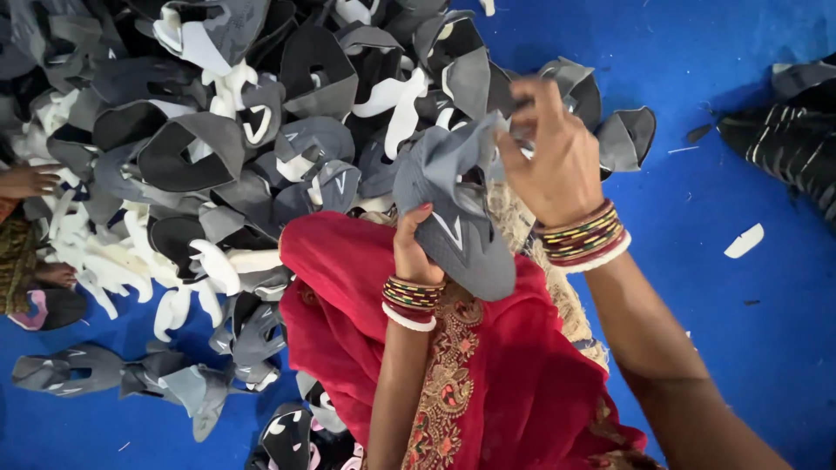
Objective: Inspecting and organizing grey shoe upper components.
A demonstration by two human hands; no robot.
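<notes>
Red cloth (514, 392) with gold embroidery covers our lap and hides whatever lies beneath it. Above it we hold a grey shoe upper (457, 222): our left hand (411, 248) grips its lower edge, fingers mostly hidden behind the soft fabric, while our right hand (553, 157) pinches its crumpled top. Beyond lies a pile of uppers (218, 148), grey, black and white.

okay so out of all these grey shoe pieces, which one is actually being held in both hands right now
The grey shoe upper with a white V mark, raised over the red cloth. The left hand grips its lower edge and the right hand pinches its top; the others lie in the pile.
</notes>
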